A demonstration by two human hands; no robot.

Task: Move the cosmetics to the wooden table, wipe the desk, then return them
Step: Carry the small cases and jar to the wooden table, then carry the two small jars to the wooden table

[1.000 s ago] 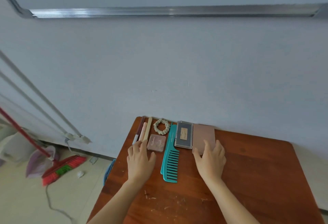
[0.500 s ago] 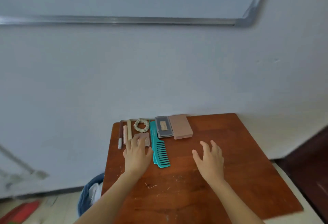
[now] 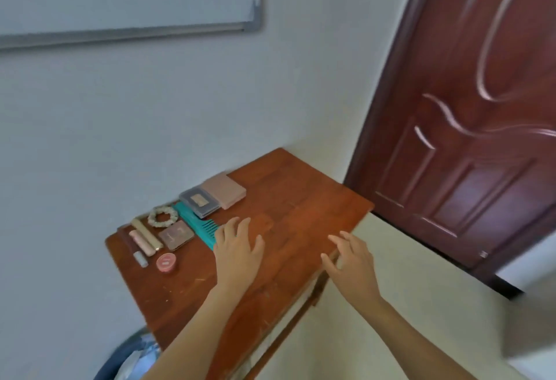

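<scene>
cosmetics ranged in a row at the desk's wall side, judged parked there while wiping is done elsewhere | left hand spread over comb end, nothing gripped | right hand spread at desk edge, empty

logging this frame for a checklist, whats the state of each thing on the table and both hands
left hand, open, spread over the teal comb's end
right hand, open, holding nothing, at the wooden table's edge
pink palette, closed, flat
clear case, closed, flat
square compact, closed
round pink tin, closed
</scene>
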